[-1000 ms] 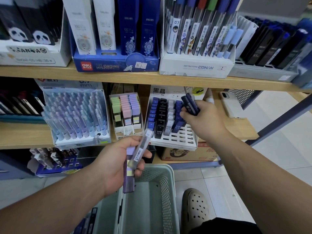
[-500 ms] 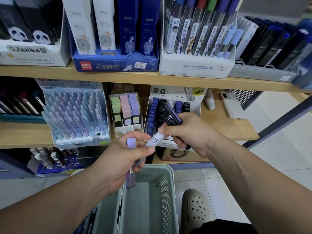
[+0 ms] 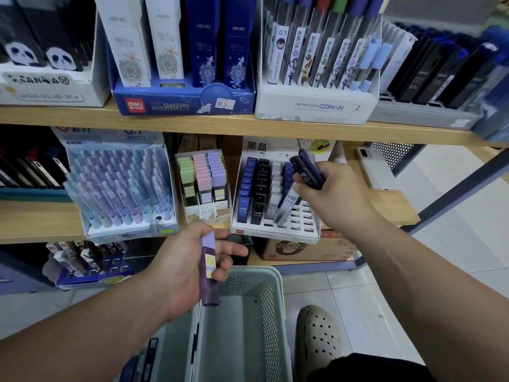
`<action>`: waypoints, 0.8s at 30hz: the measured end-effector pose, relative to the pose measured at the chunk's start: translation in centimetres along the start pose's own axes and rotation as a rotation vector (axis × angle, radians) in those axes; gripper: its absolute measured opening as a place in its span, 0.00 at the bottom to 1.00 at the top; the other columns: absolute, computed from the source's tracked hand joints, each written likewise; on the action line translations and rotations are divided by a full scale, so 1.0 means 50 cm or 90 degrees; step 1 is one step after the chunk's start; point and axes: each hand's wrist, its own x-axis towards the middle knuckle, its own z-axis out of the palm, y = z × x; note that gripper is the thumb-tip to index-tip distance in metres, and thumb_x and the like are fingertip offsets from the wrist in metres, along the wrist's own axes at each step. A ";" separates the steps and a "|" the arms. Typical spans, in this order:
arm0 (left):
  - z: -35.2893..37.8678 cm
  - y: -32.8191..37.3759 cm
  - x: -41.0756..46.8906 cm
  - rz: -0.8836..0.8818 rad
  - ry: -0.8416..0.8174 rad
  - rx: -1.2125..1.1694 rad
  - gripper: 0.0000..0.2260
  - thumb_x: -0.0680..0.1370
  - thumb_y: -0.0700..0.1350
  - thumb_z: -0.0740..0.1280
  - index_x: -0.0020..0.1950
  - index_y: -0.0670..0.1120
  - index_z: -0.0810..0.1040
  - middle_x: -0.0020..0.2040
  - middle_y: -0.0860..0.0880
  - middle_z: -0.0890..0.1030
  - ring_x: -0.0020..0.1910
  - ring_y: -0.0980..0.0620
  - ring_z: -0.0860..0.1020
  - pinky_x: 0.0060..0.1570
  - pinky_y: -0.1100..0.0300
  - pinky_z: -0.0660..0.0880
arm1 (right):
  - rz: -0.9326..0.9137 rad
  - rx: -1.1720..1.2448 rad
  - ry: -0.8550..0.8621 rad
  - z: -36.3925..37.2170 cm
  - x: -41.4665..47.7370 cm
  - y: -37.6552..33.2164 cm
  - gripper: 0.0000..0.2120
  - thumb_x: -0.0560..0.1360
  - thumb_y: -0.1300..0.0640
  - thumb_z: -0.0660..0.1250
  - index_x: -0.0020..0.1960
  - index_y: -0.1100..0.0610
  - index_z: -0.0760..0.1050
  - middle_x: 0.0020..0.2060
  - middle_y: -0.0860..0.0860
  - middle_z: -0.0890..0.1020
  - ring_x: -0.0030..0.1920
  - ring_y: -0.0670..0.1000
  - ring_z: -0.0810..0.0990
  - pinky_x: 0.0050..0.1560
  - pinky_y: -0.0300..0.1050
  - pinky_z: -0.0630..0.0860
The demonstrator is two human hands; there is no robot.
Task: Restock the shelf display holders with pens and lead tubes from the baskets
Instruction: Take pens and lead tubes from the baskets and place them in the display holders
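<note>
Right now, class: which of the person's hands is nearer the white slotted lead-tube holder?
Right. The right hand is over the right side of the holder, holding dark tubes; the left hand is lower, above the basket, gripping a purple tube.

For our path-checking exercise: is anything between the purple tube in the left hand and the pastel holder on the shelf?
Nothing visible. The purple tube in the left hand sits below the pastel holder with open space between; the right hand works at the neighbouring holder.

Purple tube (image 3: 208, 260) with yellow stripes; black and navy tubes (image 3: 306, 176); grey-green perforated basket (image 3: 271, 297).
</note>
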 end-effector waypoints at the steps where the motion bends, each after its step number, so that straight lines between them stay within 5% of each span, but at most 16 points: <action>1: 0.000 0.001 -0.001 0.004 0.001 0.007 0.18 0.82 0.45 0.53 0.66 0.34 0.69 0.47 0.32 0.84 0.23 0.49 0.69 0.20 0.63 0.64 | -0.008 -0.003 0.009 0.008 -0.002 0.003 0.03 0.75 0.57 0.75 0.44 0.51 0.81 0.32 0.45 0.80 0.30 0.40 0.76 0.32 0.38 0.72; 5: -0.001 0.005 -0.005 0.022 -0.003 0.012 0.13 0.82 0.46 0.52 0.58 0.39 0.68 0.49 0.33 0.85 0.22 0.48 0.69 0.20 0.62 0.66 | -0.026 -0.002 0.014 0.040 -0.008 0.012 0.04 0.76 0.58 0.74 0.44 0.54 0.80 0.28 0.44 0.75 0.28 0.38 0.74 0.27 0.31 0.64; 11: -0.003 -0.002 -0.007 0.016 0.010 0.013 0.11 0.83 0.48 0.55 0.56 0.42 0.70 0.50 0.37 0.86 0.22 0.48 0.69 0.21 0.62 0.67 | -0.023 -0.007 -0.026 0.057 -0.008 0.011 0.05 0.77 0.57 0.73 0.50 0.59 0.82 0.42 0.55 0.84 0.43 0.56 0.83 0.45 0.56 0.80; 19: -0.016 -0.001 -0.003 0.094 0.022 0.044 0.09 0.83 0.42 0.62 0.60 0.39 0.76 0.48 0.40 0.86 0.25 0.48 0.77 0.23 0.59 0.74 | -0.074 -0.026 -0.065 0.053 -0.003 0.013 0.06 0.77 0.59 0.73 0.53 0.57 0.82 0.46 0.54 0.84 0.47 0.54 0.83 0.49 0.55 0.80; 24: -0.021 -0.002 0.003 0.101 0.012 0.035 0.09 0.83 0.46 0.63 0.58 0.47 0.82 0.46 0.41 0.86 0.34 0.46 0.83 0.32 0.54 0.80 | -0.094 -0.044 -0.058 0.057 -0.004 0.019 0.05 0.76 0.60 0.73 0.51 0.58 0.83 0.44 0.54 0.84 0.44 0.54 0.82 0.46 0.55 0.79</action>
